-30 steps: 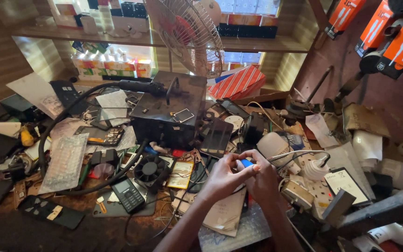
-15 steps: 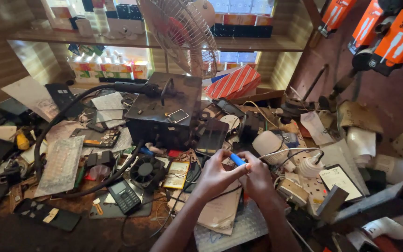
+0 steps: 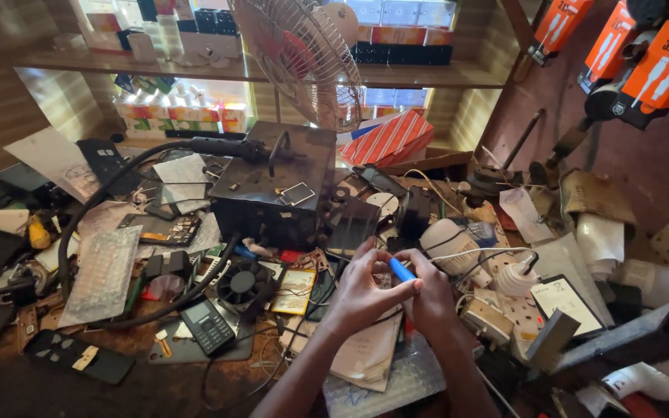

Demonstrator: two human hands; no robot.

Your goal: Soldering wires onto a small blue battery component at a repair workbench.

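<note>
Lighting: we note bright daylight glare behind the shelf boxes [image 3: 180, 116], a dim, warm-toned workbench [image 3: 56, 387], soft shadows, mild wide-angle bending at edges, fan [image 3: 296, 54] slightly soft.

Wire-guard fan [image 3: 303, 58] above black box [image 3: 276, 182], keypad phone [image 3: 207, 326] nearby

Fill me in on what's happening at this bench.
A person sits over a cluttered workbench, both hands together at its middle. The left hand and right hand pinch a small blue tool between the fingertips. A black box stands behind them, a small black keypad phone lies left, and a fan stands above.
</note>
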